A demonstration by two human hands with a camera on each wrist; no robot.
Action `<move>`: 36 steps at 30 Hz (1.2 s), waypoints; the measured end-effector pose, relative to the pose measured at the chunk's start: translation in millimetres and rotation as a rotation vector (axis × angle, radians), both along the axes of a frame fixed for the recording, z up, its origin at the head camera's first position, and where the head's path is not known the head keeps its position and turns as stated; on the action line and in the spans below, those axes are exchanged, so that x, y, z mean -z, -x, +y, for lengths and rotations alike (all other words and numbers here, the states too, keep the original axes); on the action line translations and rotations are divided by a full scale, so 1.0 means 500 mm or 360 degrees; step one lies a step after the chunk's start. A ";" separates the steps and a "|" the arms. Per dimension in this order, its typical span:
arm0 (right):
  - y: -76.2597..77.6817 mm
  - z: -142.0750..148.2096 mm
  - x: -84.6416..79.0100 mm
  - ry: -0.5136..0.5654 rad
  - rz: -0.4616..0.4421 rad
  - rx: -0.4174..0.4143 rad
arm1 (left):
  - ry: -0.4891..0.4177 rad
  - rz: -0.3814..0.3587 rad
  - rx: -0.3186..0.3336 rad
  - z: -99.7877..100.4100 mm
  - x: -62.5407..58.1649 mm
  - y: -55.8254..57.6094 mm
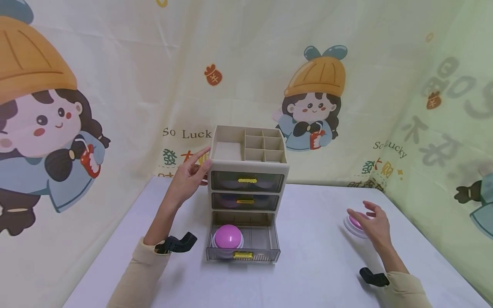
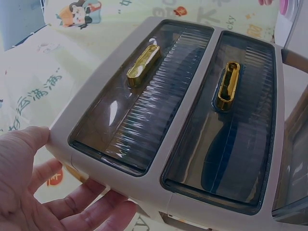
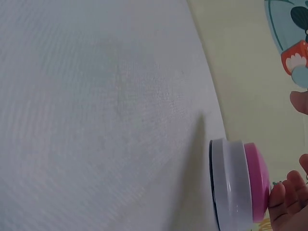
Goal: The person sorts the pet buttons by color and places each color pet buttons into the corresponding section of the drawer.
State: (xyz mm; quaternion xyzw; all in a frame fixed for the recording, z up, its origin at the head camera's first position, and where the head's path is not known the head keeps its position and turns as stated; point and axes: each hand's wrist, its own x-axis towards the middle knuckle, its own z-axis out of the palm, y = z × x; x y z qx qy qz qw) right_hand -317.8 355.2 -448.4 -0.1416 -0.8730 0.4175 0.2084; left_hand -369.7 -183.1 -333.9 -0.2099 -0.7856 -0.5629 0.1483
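Note:
A beige desktop drawer cabinet [image 1: 248, 167] stands in the middle of the table, its clear bottom drawer [image 1: 262, 255] pulled out. In that drawer's left part sits a pink push button [image 1: 228, 236] with a white base. My left hand [image 1: 185, 179] rests against the cabinet's upper left side; in the left wrist view its thumb [image 2: 33, 137] lies at the front edge, fingers along the side. At the right, my right hand [image 1: 376, 224] is over a second pink push button [image 3: 259, 183], fingers loosely bent. Fingertips [image 3: 278, 195] are at its dome; whether they press it, I cannot tell.
The upper drawer [image 1: 231, 182] and middle drawer [image 1: 227, 201] are closed and have yellow handles. A divided tray [image 1: 229, 150] forms the cabinet's top. Behind the white-covered table [image 1: 316, 256] hangs a patterned cloth [image 1: 246, 102]. Each wrist wears a black strap mount [image 1: 177, 244].

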 end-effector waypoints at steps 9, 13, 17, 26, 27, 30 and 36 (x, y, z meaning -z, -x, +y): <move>0.000 0.014 0.009 -0.0018 -0.0065 0.0047 | 0.0002 -0.0038 0.0009 0.006 -0.026 -0.029; 0.004 0.024 0.022 -0.0044 -0.0141 0.0060 | 0.0000 -0.0029 0.0019 0.009 -0.036 -0.041; 0.006 0.035 0.036 -0.0033 -0.0275 0.0081 | 0.0006 -0.0016 0.0009 0.005 -0.020 -0.021; 0.009 0.047 0.052 -0.0035 -0.0381 0.0040 | -0.0008 0.0023 0.0011 0.001 -0.004 -0.002; 0.008 0.046 0.052 -0.0039 -0.0381 0.0038 | -0.0009 0.0020 0.0011 0.001 -0.004 -0.002; 0.008 0.042 0.054 -0.0044 -0.0392 0.0046 | -0.0014 0.0014 0.0012 0.001 -0.004 -0.003; 0.008 0.036 0.051 -0.0048 -0.0377 0.0055 | -0.0021 0.0014 0.0016 0.000 -0.001 0.000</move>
